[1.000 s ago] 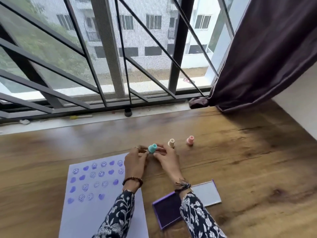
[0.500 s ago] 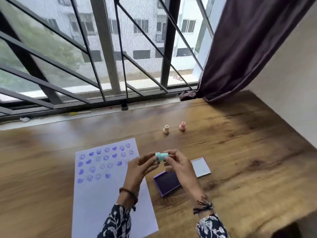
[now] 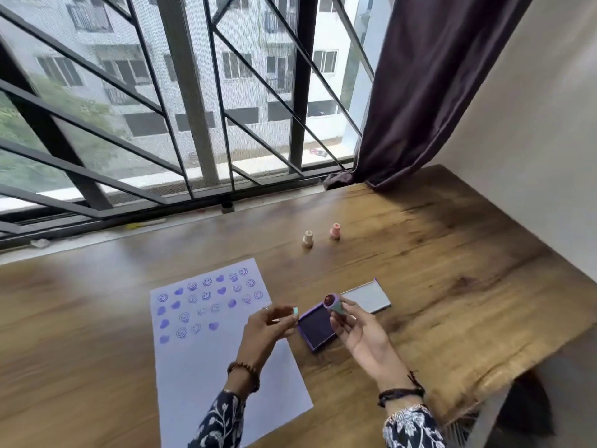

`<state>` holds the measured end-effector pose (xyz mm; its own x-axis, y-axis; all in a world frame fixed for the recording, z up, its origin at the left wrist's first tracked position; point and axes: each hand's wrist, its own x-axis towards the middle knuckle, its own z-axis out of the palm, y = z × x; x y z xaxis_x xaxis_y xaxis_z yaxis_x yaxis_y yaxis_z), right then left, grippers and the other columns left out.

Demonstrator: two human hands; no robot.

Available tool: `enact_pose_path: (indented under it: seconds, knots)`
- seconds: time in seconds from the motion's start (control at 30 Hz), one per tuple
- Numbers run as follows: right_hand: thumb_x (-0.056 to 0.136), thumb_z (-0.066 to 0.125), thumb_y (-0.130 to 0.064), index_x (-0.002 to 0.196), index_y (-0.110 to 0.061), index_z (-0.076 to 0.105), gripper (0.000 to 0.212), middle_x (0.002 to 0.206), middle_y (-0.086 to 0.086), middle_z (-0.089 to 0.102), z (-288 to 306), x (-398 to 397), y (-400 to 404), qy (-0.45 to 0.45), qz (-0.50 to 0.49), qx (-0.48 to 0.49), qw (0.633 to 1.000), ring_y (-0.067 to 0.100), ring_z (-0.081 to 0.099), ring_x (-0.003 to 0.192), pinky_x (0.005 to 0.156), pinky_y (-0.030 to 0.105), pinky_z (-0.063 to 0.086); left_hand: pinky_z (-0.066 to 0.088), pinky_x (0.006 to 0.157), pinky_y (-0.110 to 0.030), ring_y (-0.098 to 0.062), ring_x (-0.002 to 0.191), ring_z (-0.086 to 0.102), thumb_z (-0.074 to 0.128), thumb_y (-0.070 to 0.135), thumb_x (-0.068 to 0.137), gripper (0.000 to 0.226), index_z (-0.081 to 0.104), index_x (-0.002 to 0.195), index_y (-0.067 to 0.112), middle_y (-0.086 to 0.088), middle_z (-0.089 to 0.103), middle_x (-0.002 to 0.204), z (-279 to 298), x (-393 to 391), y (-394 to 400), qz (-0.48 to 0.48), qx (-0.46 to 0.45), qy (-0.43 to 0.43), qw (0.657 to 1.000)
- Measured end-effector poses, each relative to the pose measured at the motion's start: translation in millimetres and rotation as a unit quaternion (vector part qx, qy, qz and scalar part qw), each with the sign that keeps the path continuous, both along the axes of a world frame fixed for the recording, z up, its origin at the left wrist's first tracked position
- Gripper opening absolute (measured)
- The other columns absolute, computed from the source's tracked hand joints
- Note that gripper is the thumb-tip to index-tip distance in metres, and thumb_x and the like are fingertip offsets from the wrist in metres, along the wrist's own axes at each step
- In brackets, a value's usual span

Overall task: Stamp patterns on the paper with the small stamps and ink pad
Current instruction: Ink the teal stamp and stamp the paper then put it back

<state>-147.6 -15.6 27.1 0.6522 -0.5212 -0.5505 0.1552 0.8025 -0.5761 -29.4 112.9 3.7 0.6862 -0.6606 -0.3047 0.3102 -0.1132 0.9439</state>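
A white paper [image 3: 223,360] lies on the wooden table [image 3: 452,270], its upper part covered with purple smiley and heart prints. To its right sits an open purple ink pad [image 3: 318,328] with its lid [image 3: 366,297] folded back. My right hand [image 3: 358,331] holds a teal stamp [image 3: 334,303] above the pad, its dark stamping face turned up. My left hand [image 3: 265,328] pinches the stamp's teal cap [image 3: 294,311] over the paper's right edge. A cream stamp [image 3: 308,238] and a pink stamp [image 3: 335,231] stand upright farther back.
A barred window [image 3: 193,124] runs along the table's far side, with a small black item [image 3: 227,206] on its sill. A dark curtain [image 3: 429,85] hangs at the back right beside a white wall. The table's right edge [image 3: 517,354] drops off close to my right arm.
Both hands drew back from the row of stamps with the teal stamp. The cap has come off: left hand now holds it, right hand holds the stamp body.
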Motion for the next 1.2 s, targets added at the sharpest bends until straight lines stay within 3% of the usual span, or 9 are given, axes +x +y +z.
enact_pose_path:
  seconds: [0.1, 0.17, 0.3, 0.37, 0.47, 0.67, 0.8, 1.07, 1.2]
  knots:
    - [0.089, 0.051, -0.001, 0.085, -0.007, 0.063, 0.014, 0.078, 0.010, 0.066, 3.6, -0.1, 0.7, 0.085, 0.061, -0.124, 0.987, 0.013, 0.062, 0.064, 0.055, 0.016, 0.055, 0.054, 0.059, -0.012, -0.007, 0.066, 0.066, 0.062, 0.002, 0.082, 0.013, 0.067, 0.085, 0.014, -0.010, 0.066, 0.088, -7.5, -3.6, 3.8, 0.001, 0.006, 0.017, 1.000]
    - [0.083, 0.060, -0.001, 0.079, -0.010, 0.065, 0.012, 0.082, 0.012, 0.065, 16.5, 4.8, -1.1, 0.188, 0.129, -0.291, 0.929, 0.014, 0.061, 0.066, 0.060, 0.020, 0.055, 0.053, 0.058, -0.012, -0.005, 0.067, 0.066, 0.062, 0.005, 0.083, 0.012, 0.067, 0.084, 0.016, -0.008, 0.068, 0.087, -11.2, -6.1, 4.6, 0.000, 0.013, 0.015, 1.000]
    - [0.073, 0.071, -0.019, 0.084, -0.019, 0.071, 0.011, 0.087, 0.003, 0.069, 61.7, 17.4, -3.8, 0.364, 0.159, -0.623, 0.674, 0.018, 0.062, 0.080, 0.067, 0.021, 0.042, 0.052, 0.056, -0.012, -0.009, 0.067, 0.065, 0.060, 0.004, 0.085, 0.012, 0.065, 0.082, 0.015, -0.008, 0.067, 0.083, -14.4, -6.4, 3.6, 0.001, 0.013, 0.024, 1.000]
    - [0.074, 0.070, -0.015, 0.086, -0.018, 0.070, 0.012, 0.088, 0.003, 0.067, 78.4, 23.3, -1.5, 0.354, 0.112, -0.711, 0.597, 0.019, 0.060, 0.079, 0.061, 0.016, 0.030, 0.051, 0.054, -0.012, -0.006, 0.063, 0.065, 0.059, 0.004, 0.085, 0.013, 0.065, 0.082, 0.014, -0.008, 0.066, 0.082, -16.1, -6.5, 2.5, 0.002, 0.014, 0.025, 1.000]
    - [0.080, 0.064, -0.011, 0.090, -0.014, 0.067, 0.011, 0.092, 0.005, 0.066, 67.0, 31.3, 6.2, 0.364, 0.086, -0.757, 0.535, 0.022, 0.062, 0.083, 0.060, 0.020, 0.035, 0.053, 0.055, -0.012, -0.008, 0.066, 0.067, 0.059, 0.004, 0.085, 0.014, 0.066, 0.081, 0.015, -0.006, 0.067, 0.081, -19.2, -6.9, 2.4, 0.009, 0.018, 0.022, 1.000]
    - [0.087, 0.052, -0.006, 0.104, -0.007, 0.059, 0.019, 0.113, 0.012, 0.058, -10.4, 25.4, 19.4, 0.432, 0.277, -0.707, 0.487, 0.027, 0.053, 0.106, 0.085, 0.035, 0.045, 0.053, 0.056, -0.012, -0.012, 0.071, 0.066, 0.060, 0.006, 0.085, 0.013, 0.067, 0.083, 0.016, -0.006, 0.068, 0.083, -24.6, -6.3, 1.5, 0.013, 0.020, 0.015, 1.000]
    - [0.080, 0.063, -0.010, 0.098, -0.013, 0.066, 0.019, 0.107, 0.010, 0.064, -14.9, 29.0, 1.8, 0.415, 0.288, -0.676, 0.537, 0.027, 0.059, 0.101, 0.081, 0.032, 0.047, 0.053, 0.057, -0.012, -0.013, 0.073, 0.065, 0.060, 0.007, 0.085, 0.010, 0.066, 0.086, 0.013, -0.009, 0.069, 0.086, -24.4, -5.6, 1.6, 0.008, 0.023, 0.005, 1.000]
    - [0.068, 0.078, -0.012, 0.078, -0.012, 0.071, 0.012, 0.080, 0.011, 0.069, -10.4, 25.3, -3.7, 0.321, 0.162, -0.422, 0.832, 0.018, 0.064, 0.069, 0.079, 0.043, 0.056, 0.054, 0.075, -0.026, -0.021, 0.088, 0.066, 0.058, 0.006, 0.086, 0.010, 0.065, 0.090, 0.012, -0.009, 0.070, 0.093, -17.4, 20.1, 52.9, 0.088, -0.030, 0.021, 0.995]
    - [0.069, 0.078, -0.017, 0.078, -0.014, 0.072, 0.012, 0.078, 0.007, 0.072, -13.9, 57.6, 50.7, 0.271, 0.178, -0.404, 0.855, 0.012, 0.061, 0.065, 0.067, 0.027, 0.051, 0.055, 0.071, -0.022, -0.017, 0.086, 0.068, 0.055, 0.007, 0.087, 0.012, 0.062, 0.096, 0.008, -0.008, 0.072, 0.089, -26.3, 43.9, 98.2, 0.162, -0.043, 0.040, 0.985]
